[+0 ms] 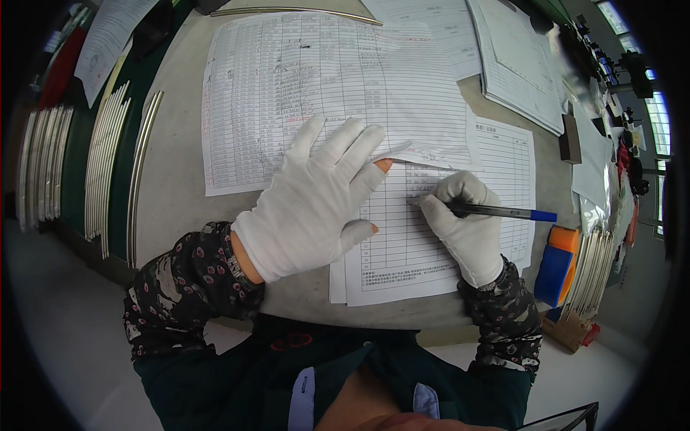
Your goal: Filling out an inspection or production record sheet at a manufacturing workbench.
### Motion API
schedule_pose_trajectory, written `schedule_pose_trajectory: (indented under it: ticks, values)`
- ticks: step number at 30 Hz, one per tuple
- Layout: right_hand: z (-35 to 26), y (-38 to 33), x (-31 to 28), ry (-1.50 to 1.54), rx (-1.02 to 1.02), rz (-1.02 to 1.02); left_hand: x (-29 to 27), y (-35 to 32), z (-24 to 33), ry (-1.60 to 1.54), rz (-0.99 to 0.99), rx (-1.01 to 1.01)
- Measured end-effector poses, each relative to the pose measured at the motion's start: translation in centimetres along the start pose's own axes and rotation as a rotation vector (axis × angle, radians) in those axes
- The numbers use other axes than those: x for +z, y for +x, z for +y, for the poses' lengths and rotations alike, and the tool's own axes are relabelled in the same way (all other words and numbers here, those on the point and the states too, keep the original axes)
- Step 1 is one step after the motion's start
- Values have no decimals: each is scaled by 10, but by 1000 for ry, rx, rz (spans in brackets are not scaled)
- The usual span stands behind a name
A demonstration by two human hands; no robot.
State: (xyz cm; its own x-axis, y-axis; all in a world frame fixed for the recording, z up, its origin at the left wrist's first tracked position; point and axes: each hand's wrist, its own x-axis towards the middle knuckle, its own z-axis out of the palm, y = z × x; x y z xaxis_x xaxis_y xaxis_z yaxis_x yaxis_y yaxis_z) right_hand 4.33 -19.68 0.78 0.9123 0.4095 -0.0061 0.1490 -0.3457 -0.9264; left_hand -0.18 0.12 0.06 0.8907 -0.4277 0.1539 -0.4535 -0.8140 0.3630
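Observation:
My left hand [316,197], in a white glove with cut fingertips, lies flat with fingers spread on the paper forms, pinning the lower edge of a large filled-in table sheet [323,79]. My right hand [463,223], also gloved, grips a black pen with a blue cap [503,211], its tip touching a printed form with ruled rows [503,158] that lies under the big sheet. Both sheets rest on a grey table [172,194].
Curved metal strips [108,158] lie stacked along the table's left side, and one more [287,11] at the far edge. More paper stacks [517,65] sit at the far right. A blue and orange block [557,266] and small tools lie at the right.

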Motion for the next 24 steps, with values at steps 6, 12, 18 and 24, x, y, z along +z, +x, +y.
schedule_pose_trajectory:
  ticks: [6, 12, 18, 24]
  values:
    - [1, -1, -1, -46, 0, -6, -1, 0, 0, 13, -3, 9]
    - [0, 0, 0, -40, -7, -7, 0, 1, 0, 20, -4, 10]
    - [-2, 1, 0, -102, -34, 12, -1, 1, -1, 28, -7, 14]
    - [-2, -1, -2, -77, -1, -22, -1, 1, 1, 24, -5, 13]
